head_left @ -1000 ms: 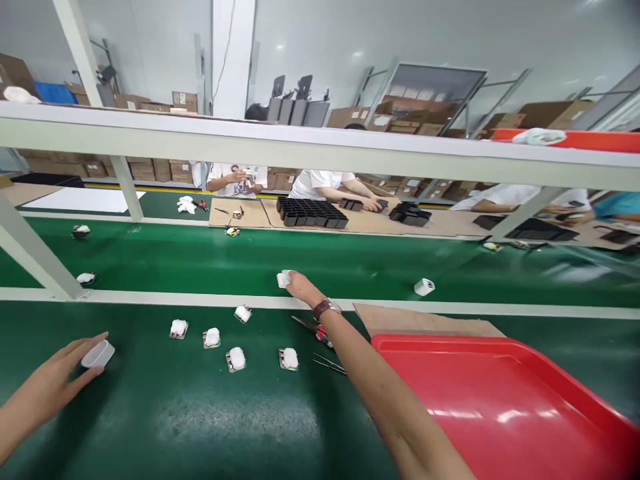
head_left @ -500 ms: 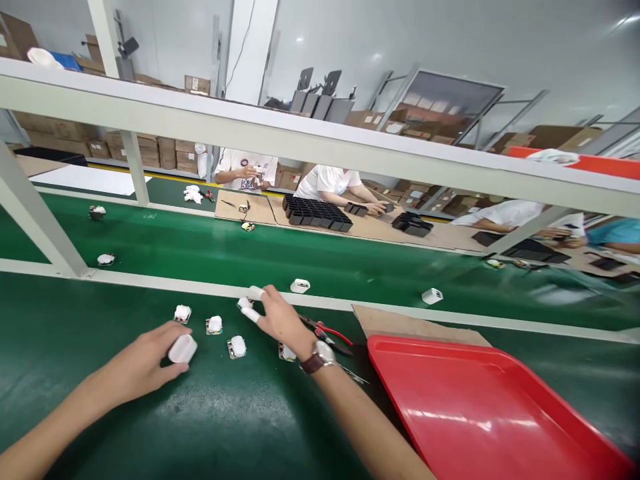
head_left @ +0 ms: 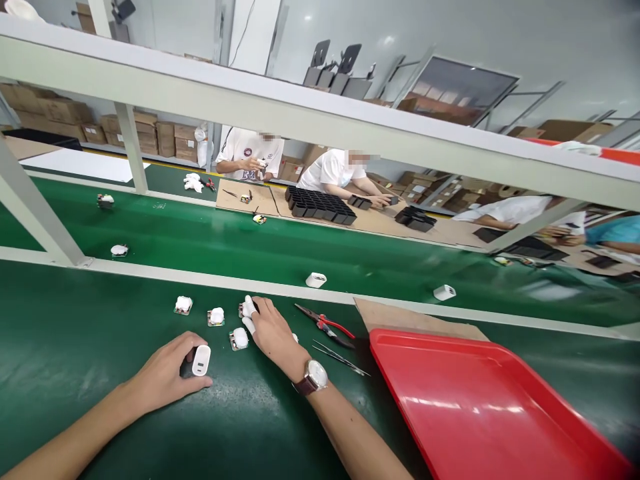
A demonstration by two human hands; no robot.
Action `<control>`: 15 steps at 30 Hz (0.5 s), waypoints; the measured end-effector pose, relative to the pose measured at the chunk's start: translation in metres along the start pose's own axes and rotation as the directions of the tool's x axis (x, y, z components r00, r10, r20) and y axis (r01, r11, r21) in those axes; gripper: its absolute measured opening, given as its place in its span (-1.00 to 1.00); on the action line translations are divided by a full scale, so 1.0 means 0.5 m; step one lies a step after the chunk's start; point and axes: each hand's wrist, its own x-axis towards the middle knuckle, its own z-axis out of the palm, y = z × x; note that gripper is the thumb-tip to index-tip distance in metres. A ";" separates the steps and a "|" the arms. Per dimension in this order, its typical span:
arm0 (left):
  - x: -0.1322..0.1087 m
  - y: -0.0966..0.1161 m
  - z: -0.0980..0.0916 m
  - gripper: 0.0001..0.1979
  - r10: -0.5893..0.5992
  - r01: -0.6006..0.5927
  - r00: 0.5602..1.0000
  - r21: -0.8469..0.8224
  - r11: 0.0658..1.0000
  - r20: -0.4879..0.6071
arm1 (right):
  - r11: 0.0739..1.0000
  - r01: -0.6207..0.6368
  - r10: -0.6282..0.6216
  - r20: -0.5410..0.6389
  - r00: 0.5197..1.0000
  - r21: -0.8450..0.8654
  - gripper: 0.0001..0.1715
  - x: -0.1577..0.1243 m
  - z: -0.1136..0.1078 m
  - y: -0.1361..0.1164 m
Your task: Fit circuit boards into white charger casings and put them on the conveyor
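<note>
My left hand [head_left: 167,370] holds a white charger shell [head_left: 201,361] just above the green tabletop. Two port slots show on the end turned toward me. My right hand [head_left: 273,333], with white finger cots on thumb and forefinger, reaches over the table and pinches a small circuit board [head_left: 241,310] with a white top; the fingers hide most of it. Similar boards lie around it: one at the left [head_left: 183,305], a middle board [head_left: 216,316] and a nearer board [head_left: 239,339]. Another white piece [head_left: 295,338] is mostly covered by my right hand.
Red-handled pliers [head_left: 327,327] and tweezers [head_left: 341,358] lie right of my hand, beside a red tray [head_left: 465,393]. Beyond a pale rail, a green belt [head_left: 240,247] carries a white shell [head_left: 316,280], another shell [head_left: 445,293] and boards. Co-workers sit opposite, near black trays [head_left: 320,205].
My left hand has moved slightly right and turned the shell, so its port end shows. My right fingers have closed on the board. Pieces on the belt have shifted right.
</note>
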 end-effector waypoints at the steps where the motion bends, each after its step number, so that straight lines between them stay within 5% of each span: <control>1: 0.000 -0.001 0.001 -0.67 -0.005 0.005 1.000 0.005 1.000 -0.002 | 1.000 -0.002 0.002 -0.010 1.000 0.010 -0.64 0.003 0.005 0.001; 6: -0.013 -0.008 -0.005 -0.23 -0.012 0.012 1.000 0.006 1.000 -0.004 | 0.994 -0.037 0.047 -0.101 0.994 0.101 -0.57 -0.004 -0.011 -0.001; 10: -0.020 -0.014 0.002 -0.44 0.033 -0.032 0.999 -0.057 0.998 0.027 | 0.948 0.116 -0.066 -0.173 0.983 0.296 -0.47 -0.052 -0.036 -0.064; 13: -0.013 -0.019 0.018 -0.45 0.046 -0.050 0.997 -0.060 0.997 -0.068 | 0.862 0.307 -0.247 -0.195 0.949 0.403 -0.39 -0.086 -0.031 -0.117; 15: -0.007 -0.022 0.022 -0.40 0.024 -0.026 0.991 -0.009 1.000 -0.128 | 0.863 0.324 -0.252 -0.226 0.941 0.387 -0.35 -0.094 -0.020 -0.134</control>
